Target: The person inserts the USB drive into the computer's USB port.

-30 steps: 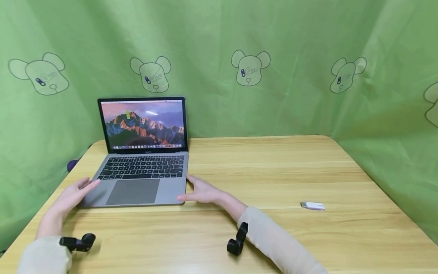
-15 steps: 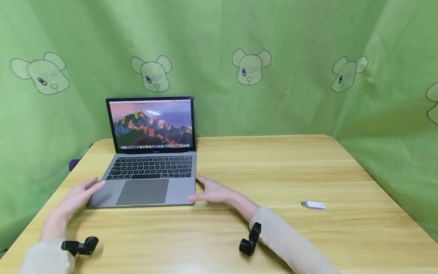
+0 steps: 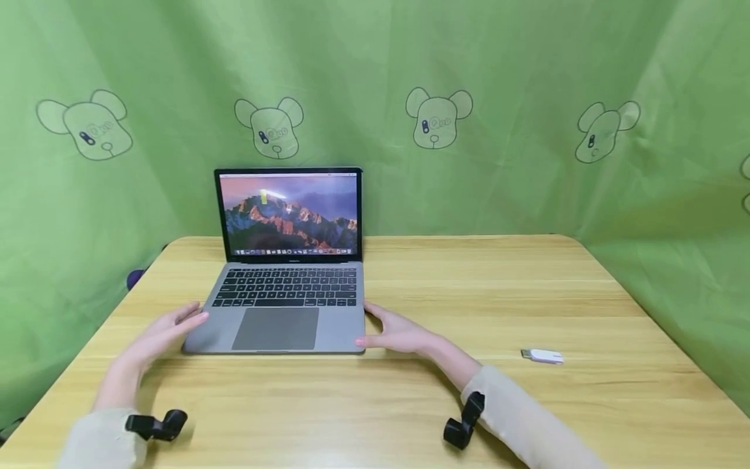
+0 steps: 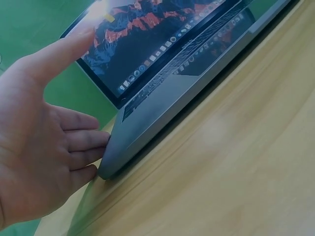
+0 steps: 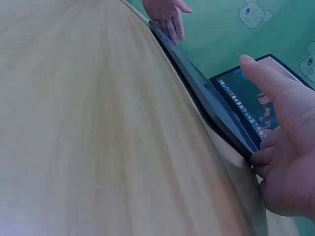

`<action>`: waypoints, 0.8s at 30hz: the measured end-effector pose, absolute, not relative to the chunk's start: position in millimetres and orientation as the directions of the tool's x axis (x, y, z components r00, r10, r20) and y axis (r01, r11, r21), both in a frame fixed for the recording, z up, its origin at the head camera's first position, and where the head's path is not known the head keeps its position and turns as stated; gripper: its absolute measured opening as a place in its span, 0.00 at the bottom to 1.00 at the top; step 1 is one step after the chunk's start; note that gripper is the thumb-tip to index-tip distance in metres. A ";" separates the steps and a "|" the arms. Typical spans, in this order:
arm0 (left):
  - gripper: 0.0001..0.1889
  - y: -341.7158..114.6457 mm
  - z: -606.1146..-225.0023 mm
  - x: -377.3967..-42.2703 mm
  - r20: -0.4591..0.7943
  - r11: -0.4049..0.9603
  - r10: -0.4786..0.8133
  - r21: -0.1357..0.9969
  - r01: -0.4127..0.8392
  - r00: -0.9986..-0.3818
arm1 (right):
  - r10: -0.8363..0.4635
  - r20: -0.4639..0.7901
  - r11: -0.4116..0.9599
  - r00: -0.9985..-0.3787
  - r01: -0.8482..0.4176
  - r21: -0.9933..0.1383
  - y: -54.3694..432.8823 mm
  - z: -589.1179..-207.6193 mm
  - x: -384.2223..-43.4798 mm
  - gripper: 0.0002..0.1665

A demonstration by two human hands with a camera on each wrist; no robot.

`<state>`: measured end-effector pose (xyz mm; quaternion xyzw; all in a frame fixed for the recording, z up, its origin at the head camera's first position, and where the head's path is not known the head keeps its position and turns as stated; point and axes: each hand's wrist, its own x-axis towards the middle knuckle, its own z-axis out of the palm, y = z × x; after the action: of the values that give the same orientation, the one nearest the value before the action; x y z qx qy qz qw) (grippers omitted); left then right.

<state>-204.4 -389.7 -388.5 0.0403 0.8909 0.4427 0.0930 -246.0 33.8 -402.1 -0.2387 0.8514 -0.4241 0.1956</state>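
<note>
An unfolded grey laptop [image 3: 346, 327] sits on the wooden table, its lit screen showing a mountain picture. At its left side my left hand [image 3: 164, 335] touches the edge with straight fingers; in the left wrist view the thumb stands raised, off the screen. Against the right side rests my right hand [image 3: 401, 331], fingertips [image 5: 261, 157] at the base's edge and thumb held up above it. Neither hand curls round the laptop. A white USB stick [image 3: 545, 356] with a bare metal plug lies farther right, apart from both hands.
The wooden table [image 3: 469, 293] has its back edge close behind the laptop. A green curtain [image 3: 498, 182] with bear-head outlines hangs at the back and sides. Black wrist cameras [image 3: 463, 423] sit on both sleeves. A purple round thing [image 3: 135, 279] shows past the left edge.
The laptop has slid to the right along the table, with both hands moving alongside it at its sides. The USB stick stays in place; the view shifts slightly.
</note>
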 end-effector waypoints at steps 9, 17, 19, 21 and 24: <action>0.39 -400.6 -393.6 -206.1 -0.115 0.559 0.215 0.829 0.026 -0.970 | -0.555 -0.119 0.551 -0.823 -0.257 -0.794 30.2 -403.9 -246.7 0.55; 0.39 -408.0 -396.5 -209.7 -0.095 0.526 0.288 0.847 0.075 -0.953 | -0.551 -0.097 0.542 -0.829 -0.267 -0.797 32.0 -405.3 -245.3 0.54; 0.39 -410.1 -396.5 -210.6 -0.091 0.524 0.304 0.847 0.087 -0.948 | -0.548 -0.091 0.541 -0.832 -0.269 -0.797 31.6 -406.1 -245.4 0.54; 0.39 -412.8 -396.8 -211.1 -0.094 0.525 0.317 0.846 0.093 -0.944 | -0.547 -0.087 0.538 -0.832 -0.270 -0.799 30.4 -406.9 -245.2 0.54; 0.40 -417.5 -397.8 -211.2 -0.110 0.531 0.332 0.843 0.089 -0.937 | -0.546 -0.081 0.538 -0.834 -0.275 -0.797 27.6 -408.5 -244.5 0.56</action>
<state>-211.2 -417.5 -397.8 0.1216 0.8651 0.4690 0.1297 -244.5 27.6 -408.5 -0.2381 0.8619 -0.4172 0.1625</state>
